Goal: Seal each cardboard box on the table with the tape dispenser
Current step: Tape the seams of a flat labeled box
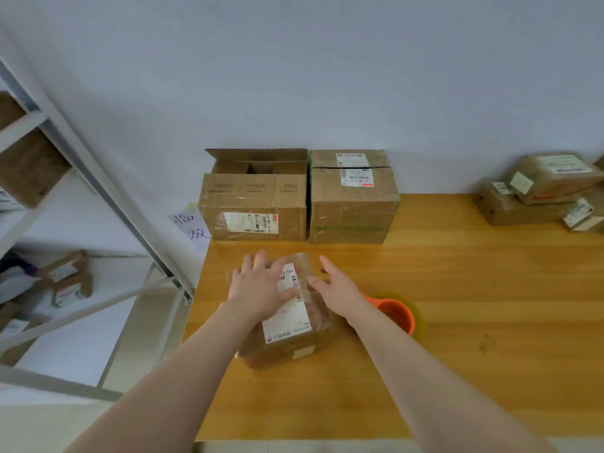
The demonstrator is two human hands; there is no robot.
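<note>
Resting flat on the closed small box (287, 325), left hand (261, 289); right hand (340, 292) splayed beside it.

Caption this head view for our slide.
Left hand rests on a small box on the table; right hand open beside it, tape dispenser nearby.

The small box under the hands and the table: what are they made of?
Small box: brown cardboard, seemingly covered in glossy clear tape or film, given its sheen. Table: wood or wood-look laminate, smooth, showing grain lines.
</note>
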